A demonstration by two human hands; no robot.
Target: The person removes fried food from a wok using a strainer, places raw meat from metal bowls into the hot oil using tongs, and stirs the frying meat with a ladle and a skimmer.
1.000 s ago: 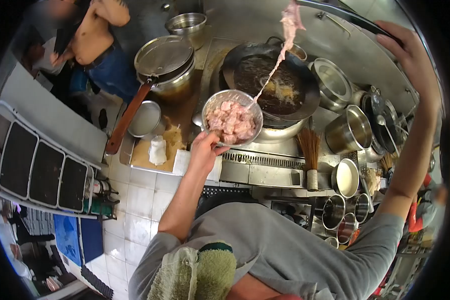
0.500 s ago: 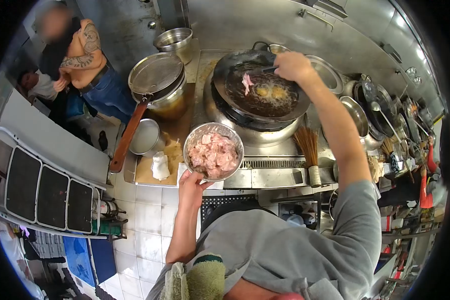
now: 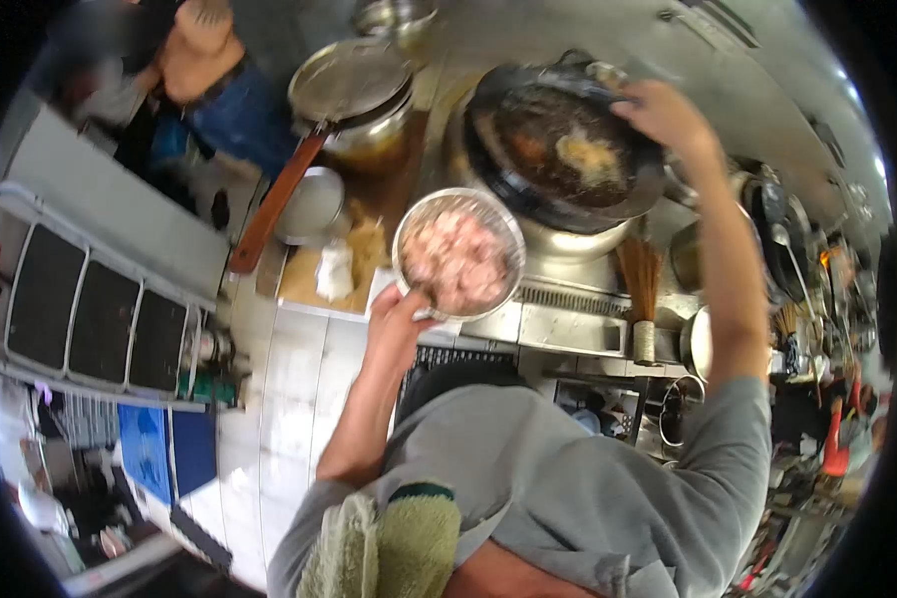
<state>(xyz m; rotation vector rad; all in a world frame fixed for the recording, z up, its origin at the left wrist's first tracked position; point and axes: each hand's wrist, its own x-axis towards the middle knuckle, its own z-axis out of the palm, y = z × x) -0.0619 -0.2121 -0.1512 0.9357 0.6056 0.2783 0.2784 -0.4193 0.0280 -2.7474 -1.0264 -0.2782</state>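
My left hand (image 3: 404, 319) grips the near rim of a metal bowl (image 3: 516, 229), its fingers closed with the thumb over the edge. Pale pink raw meat pieces (image 3: 458, 259) fill the bowl, which is held in front of the stove. Over the far right rim of a dark wok (image 3: 488, 125), my right hand (image 3: 658, 112) is closed around a dark utensil, whose kind is blurred. Inside the wok, a golden piece of food (image 3: 590, 159) is frying in dark oil with bubbles around it. A browner patch lies to its left.
Left of the wok, a round strainer (image 3: 354, 80) with a long wooden handle (image 3: 279, 204) rests on a pot (image 3: 374, 149). A bamboo brush (image 3: 643, 289) stands right of the wok. Another person (image 3: 199, 60) is at the upper left. A step ladder (image 3: 100, 299) stands at left.
The pink meat piece hanging over the wok is no longer visible there. The view has shifted and tilted. My right hand is now nearer the wok's far right rim; my left still holds the bowl.
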